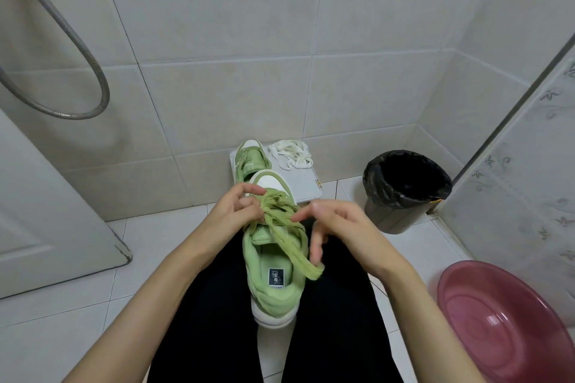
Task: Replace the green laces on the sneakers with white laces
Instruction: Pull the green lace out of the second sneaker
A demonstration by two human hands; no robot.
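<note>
The sneaker (273, 286) rests heel-first between the person's thighs, just under both hands, so its laced front faces up and neither hand has to carry it. The left hand (233, 214) has its fingers curled in on the bunched green lace (289, 242) at the knot, pinching it, probably to steady the tangle while it is worked loose. One free tail runs back below the right hand (339, 227) and lies over the shoe's opening. That hand is spread, its forefinger tip at the lace just beside the left fingers, but I cannot tell whether it pinches a loop or only touches it. Beyond both hands, well apart from them, the second sneaker (249, 158) and the white laces (291, 154) lie side by side on a flat white stand (303, 186), likely waiting their turn. Fingers and bunched lace hide the knot and eyelets, so how much is unthreaded is unclear.
</note>
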